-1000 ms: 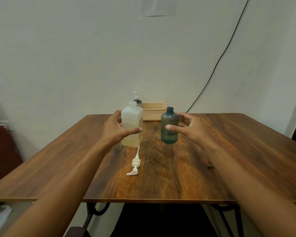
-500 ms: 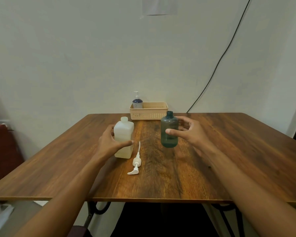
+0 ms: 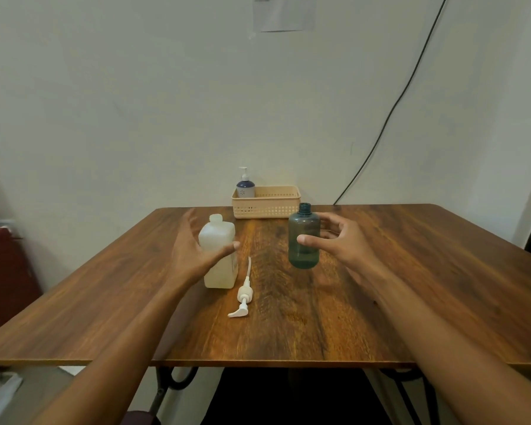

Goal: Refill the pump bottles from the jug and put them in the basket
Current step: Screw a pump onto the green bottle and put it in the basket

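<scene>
A translucent white jug [image 3: 219, 259] with pale yellowish liquid low inside stands on the wooden table [image 3: 380, 286], left of centre. My left hand [image 3: 192, 251] is beside it with the fingers spread and the thumb across its front. A teal pump bottle [image 3: 304, 240] with an open neck stands to the right. My right hand [image 3: 341, 240] curves loosely around it, thumb in front, fingers apart behind. The bottle's white pump head [image 3: 243, 299] with its tube lies on the table between them. A beige basket [image 3: 265, 205] at the far edge holds a blue-and-white pump bottle [image 3: 245, 187].
The table's back edge meets the wall. A black cable [image 3: 380, 130] runs down the wall at the right. A dark red object [image 3: 3, 271] stands beyond the table's left side. The near table edge crosses just above my forearms.
The jug has come down from its raised spot and now stands on the table further left. My left hand has loosened from it and spread its fingers. The right hand stays by the teal bottle.
</scene>
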`<state>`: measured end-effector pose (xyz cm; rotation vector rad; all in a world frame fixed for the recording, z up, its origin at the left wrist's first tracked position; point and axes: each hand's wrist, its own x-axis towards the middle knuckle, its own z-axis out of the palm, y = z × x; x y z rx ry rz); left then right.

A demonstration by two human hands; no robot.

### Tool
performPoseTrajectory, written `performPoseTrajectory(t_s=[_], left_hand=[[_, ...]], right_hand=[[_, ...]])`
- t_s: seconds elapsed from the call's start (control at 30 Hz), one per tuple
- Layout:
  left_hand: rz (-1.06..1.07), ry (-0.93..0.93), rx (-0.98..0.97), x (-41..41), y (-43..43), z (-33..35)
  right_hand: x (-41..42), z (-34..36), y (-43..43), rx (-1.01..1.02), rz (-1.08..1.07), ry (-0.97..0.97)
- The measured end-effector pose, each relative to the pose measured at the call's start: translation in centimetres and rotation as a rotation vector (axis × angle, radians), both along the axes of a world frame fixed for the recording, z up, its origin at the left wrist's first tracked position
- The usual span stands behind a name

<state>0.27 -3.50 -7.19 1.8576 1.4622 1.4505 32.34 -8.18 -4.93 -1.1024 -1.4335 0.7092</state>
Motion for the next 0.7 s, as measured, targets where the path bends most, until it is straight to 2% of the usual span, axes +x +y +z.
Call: performPoseTrajectory(t_s=[0.13,0.23,0.3,0.4,0.53,0.7], left_hand=[[0.050,-0.012,0.378,1.8,-1.9,4.1],[-0.058,0.006,0.443,4.1,-3.9,5.5],[-0.206,0.035,0.428,6.1,-4.7,5.3],[-0.345,0.090,0.238,9.1,-4.9,3.9],[-0.375,0.149,0.089,11.8,-4.0,2.1],[-0.344,0.085,0.112,13.1,-4.0,1.6]], right_hand=[[-0.1,0.1,-0.3,0.008,-0.003,0.000],[-0.4,0.2,-0.6,0.022,-0.020,-0.003],[-0.5,0.2,-0.8,0.032,-0.024,-0.018],[-0.5,0.4,-1.1,0.053,-0.026,-0.045],[-0.9,0.6,-1.5,0.071,-0.024,-0.088],[-1.1,1.0,-2.4,0.093,-0.022,-0.148]])
